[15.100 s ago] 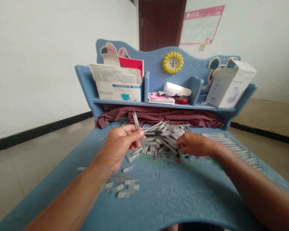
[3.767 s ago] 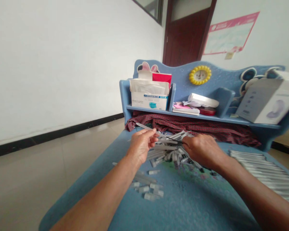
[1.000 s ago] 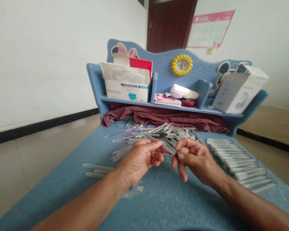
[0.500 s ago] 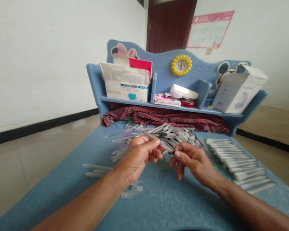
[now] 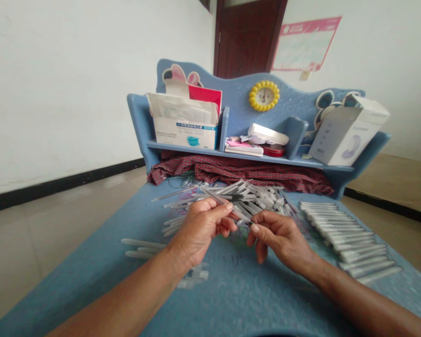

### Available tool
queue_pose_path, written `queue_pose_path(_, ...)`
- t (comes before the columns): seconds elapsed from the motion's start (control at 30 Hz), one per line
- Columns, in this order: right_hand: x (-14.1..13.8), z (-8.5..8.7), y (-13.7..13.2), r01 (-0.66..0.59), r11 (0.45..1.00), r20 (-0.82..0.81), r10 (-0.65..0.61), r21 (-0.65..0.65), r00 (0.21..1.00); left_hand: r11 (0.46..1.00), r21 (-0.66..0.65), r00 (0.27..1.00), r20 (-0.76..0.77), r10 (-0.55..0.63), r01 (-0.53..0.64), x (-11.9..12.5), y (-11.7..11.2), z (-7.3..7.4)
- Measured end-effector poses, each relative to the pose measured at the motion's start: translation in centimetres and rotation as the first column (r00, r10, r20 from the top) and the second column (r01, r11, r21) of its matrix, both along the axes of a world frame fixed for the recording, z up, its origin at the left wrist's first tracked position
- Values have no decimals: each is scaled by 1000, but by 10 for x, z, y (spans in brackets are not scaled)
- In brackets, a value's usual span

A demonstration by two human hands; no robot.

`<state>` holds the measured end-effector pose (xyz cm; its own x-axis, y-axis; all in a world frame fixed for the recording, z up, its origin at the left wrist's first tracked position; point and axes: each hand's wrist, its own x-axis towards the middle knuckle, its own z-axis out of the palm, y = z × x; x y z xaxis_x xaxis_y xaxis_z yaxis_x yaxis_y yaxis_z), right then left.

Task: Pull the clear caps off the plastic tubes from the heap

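Over the blue desk, my left hand point(image 5: 205, 224) pinches a clear pen point(image 5: 243, 217) between thumb and fingers. The pen slants down to the right. At its lower end, which has a small dark tip, my right hand point(image 5: 280, 234) is closed with thumb and forefinger. Whether a separate small part sits in those fingertips is hard to make out. Just beyond both hands lies a loose heap of clear pen parts point(image 5: 263, 196). A neat row of pens point(image 5: 344, 229) is laid out on the right. Several whitish barrels point(image 5: 140, 243) and clear caps point(image 5: 196, 278) lie near my left forearm.
A blue shelf point(image 5: 185, 147) rises at the desk's back, bearing a mask box point(image 5: 185, 133), papers point(image 5: 243, 148), a red tin point(image 5: 273, 150) and a white carton point(image 5: 349, 131). Red checked cloth point(image 5: 238, 171) is bunched below it. A yellow clock point(image 5: 264, 96) decorates the backboard.
My right hand has shifted slightly left, and its fingertips have come closer in on the pen's lower end. My left hand keeps its hold in the same place.
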<state>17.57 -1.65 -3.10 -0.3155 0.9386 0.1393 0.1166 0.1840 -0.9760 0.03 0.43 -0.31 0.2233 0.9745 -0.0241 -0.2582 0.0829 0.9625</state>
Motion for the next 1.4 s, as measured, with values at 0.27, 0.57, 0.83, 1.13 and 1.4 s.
queue_pose_path(0.27,7,-9,-1,66,846,354,-290,529,889,999,-38,1000,3,15,-15,2,-1,1)
queue_pose_path(0.57,2,1,-2,-46,997,45,48,-54,998,999,-5,999,23,-35,35,0,0,-3)
queue_pose_path(0.83,2,3,2,-94,974,-145,65,-208,987,1000,-9,1000,15,-4,4,-1,2,-1)
queue_pose_path(1.13,0,4,2,-78,979,-140,52,-188,989,1000,-9,1000,-2,-15,15,-1,0,-2)
queue_pose_path(1.4,2,2,4,-93,980,-144,67,-178,987,1000,-21,1000,3,-7,7,0,1,0)
